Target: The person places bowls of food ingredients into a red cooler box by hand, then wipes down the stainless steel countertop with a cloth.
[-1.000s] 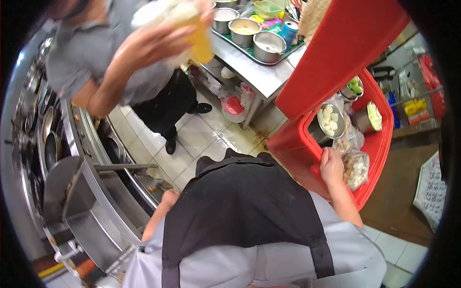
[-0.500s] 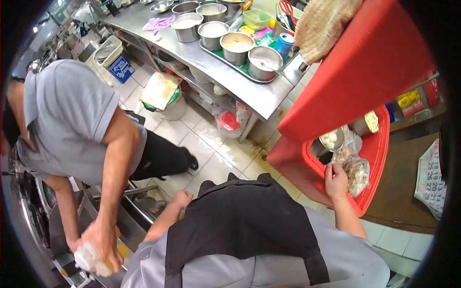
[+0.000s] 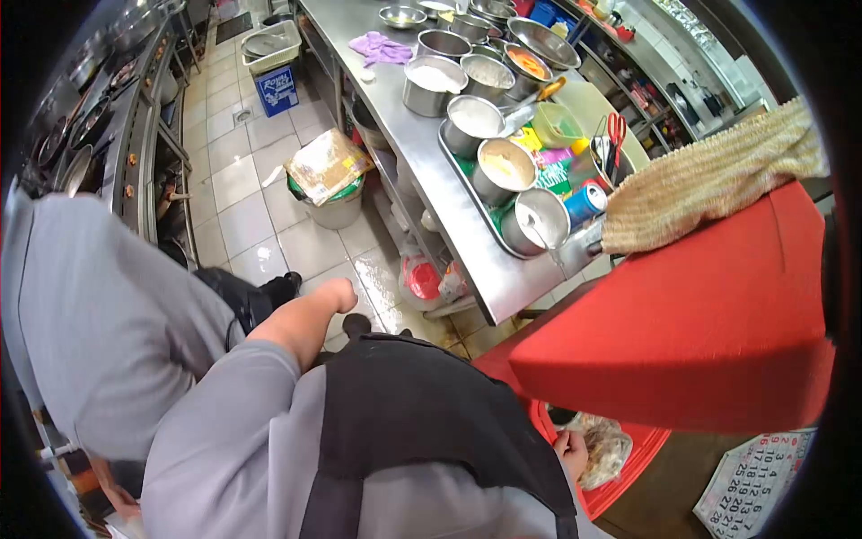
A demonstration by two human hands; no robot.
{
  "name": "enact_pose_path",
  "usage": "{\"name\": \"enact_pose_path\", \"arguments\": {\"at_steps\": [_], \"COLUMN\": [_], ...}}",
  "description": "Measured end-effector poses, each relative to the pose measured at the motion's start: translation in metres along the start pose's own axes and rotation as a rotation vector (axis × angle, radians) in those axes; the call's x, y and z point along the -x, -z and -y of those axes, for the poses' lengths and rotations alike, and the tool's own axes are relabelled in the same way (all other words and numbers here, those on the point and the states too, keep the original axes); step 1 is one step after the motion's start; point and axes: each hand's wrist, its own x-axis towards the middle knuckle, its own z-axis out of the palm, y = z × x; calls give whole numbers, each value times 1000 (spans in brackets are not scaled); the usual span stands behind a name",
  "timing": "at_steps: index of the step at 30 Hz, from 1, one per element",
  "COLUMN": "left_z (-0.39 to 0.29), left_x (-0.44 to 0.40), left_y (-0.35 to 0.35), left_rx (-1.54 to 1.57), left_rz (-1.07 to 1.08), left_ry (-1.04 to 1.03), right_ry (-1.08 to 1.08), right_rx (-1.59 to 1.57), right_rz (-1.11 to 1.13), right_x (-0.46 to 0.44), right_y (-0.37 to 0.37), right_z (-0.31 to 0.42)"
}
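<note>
My left hand (image 3: 339, 295) is loosely closed at the end of my forearm, above the tiled floor, with nothing visible in it. My right hand (image 3: 572, 452) has its fingers curled over the near rim of a red cooler box (image 3: 642, 442). Beside those fingers, inside the box, lies a clear plastic bag (image 3: 607, 456) with brownish food. The raised red lid (image 3: 682, 332) hides much of the opening. A ribbed beige towel (image 3: 709, 180) drapes over the lid's upper edge.
A steel table (image 3: 386, 99) carries several metal pots, a tray and a blue can (image 3: 586, 204). A person in a grey shirt (image 3: 99, 332) stands close at my left. A cardboard-topped bucket (image 3: 332, 205) sits on the floor. A calendar sheet (image 3: 754, 481) lies at lower right.
The view has swung left, bringing the aisle and more of the table into sight. The lid now covers more of the box opening. My left hand is farther forward; the other person's hands are mostly hidden.
</note>
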Motion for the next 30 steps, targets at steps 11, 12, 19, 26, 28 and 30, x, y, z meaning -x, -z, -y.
{"name": "enact_pose_path", "arguments": {"at_steps": [11, 12, 19, 26, 28, 30], "left_z": [6, 4, 10, 28, 30, 33], "left_x": [-70, -78, -129, -189, -194, -199], "left_y": [122, 155, 361, 425, 429, 434], "left_rx": [458, 550, 679, 256, 194, 127], "left_rz": [-646, -736, -1238, -1051, -1068, -1057], "left_ry": [91, 127, -78, -140, -194, -229], "right_ry": [-247, -278, -528, -698, -732, -766], "right_rx": [-211, -213, -146, -177, -209, -252], "right_rz": [-106, -152, -470, -700, -749, -815], "right_x": [-4, -8, -22, -40, -39, -37], "right_y": [-15, -18, -32, -37, -39, -41], "right_z": [-10, 0, 51, 71, 65, 59]}}
